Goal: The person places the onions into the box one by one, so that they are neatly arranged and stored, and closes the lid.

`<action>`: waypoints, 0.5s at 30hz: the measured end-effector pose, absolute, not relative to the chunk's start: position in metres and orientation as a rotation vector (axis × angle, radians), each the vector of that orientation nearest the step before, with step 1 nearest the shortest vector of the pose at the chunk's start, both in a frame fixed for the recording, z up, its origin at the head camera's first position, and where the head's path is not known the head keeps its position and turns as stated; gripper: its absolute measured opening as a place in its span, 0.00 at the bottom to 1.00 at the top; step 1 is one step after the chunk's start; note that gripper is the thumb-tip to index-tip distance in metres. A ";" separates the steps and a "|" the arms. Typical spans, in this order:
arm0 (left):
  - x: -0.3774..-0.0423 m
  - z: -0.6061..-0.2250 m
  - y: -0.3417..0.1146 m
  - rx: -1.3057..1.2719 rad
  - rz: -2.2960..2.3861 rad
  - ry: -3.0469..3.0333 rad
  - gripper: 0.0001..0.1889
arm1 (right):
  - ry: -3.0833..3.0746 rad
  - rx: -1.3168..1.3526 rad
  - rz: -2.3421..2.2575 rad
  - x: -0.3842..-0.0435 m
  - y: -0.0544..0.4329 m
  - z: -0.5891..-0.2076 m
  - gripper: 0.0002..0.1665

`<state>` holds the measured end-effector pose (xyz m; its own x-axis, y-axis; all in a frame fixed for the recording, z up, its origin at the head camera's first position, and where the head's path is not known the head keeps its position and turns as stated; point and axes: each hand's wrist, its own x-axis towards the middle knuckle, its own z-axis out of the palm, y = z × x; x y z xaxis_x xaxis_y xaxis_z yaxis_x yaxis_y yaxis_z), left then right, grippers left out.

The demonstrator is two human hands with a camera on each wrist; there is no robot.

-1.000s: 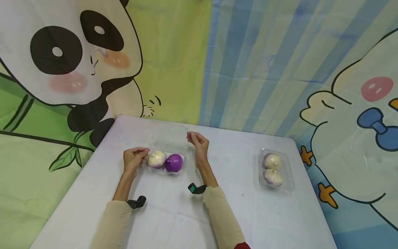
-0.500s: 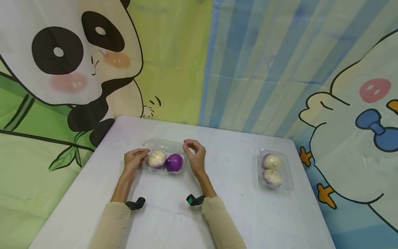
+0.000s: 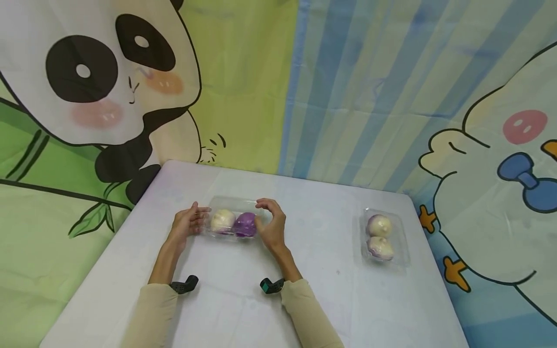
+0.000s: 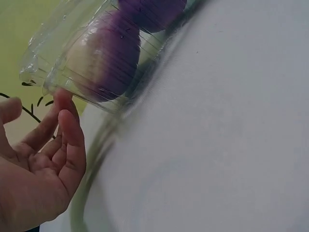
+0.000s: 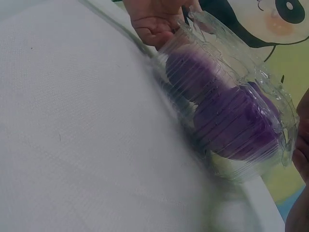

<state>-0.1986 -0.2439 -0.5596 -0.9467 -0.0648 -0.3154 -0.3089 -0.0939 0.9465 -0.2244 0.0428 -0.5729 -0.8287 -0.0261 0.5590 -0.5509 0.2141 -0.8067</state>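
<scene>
A clear plastic clamshell box (image 3: 230,202) lies on the white table with its lid down over two round, turnip-like vegetables. One is white with a purple base (image 3: 223,220); its neighbour shows purple (image 3: 245,225). My left hand (image 3: 186,225) stands at the box's left end, fingers loosely extended, fingertips touching the plastic in the left wrist view. At the opposite end my right hand (image 3: 273,225) curves thumb and forefinger around the box's corner area. Only part of that hand shows at the right wrist view's edge. Whether the lid's rim is fastened I cannot tell.
A second clear box (image 3: 402,241) with two white-and-purple vegetables (image 3: 380,237) rests toward the table's right side. Behind the table (image 3: 322,299) hangs a printed cloth (image 3: 243,87) with cartoon animals.
The raised lid has swung down over the vegetables. My right hand has come down and in to the box's right end. My left hand's fingers have spread along the left end.
</scene>
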 end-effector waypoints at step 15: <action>-0.183 -0.565 -0.244 -0.388 2.005 2.169 0.32 | -2.105 0.554 1.570 -0.219 0.040 -0.573 0.21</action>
<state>-0.1828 -0.2441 -0.5651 -0.9532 -0.0795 -0.2917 -0.2970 0.0663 0.9526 -0.2191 0.0404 -0.5727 -0.8162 -0.0487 0.5757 -0.5657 0.2698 -0.7792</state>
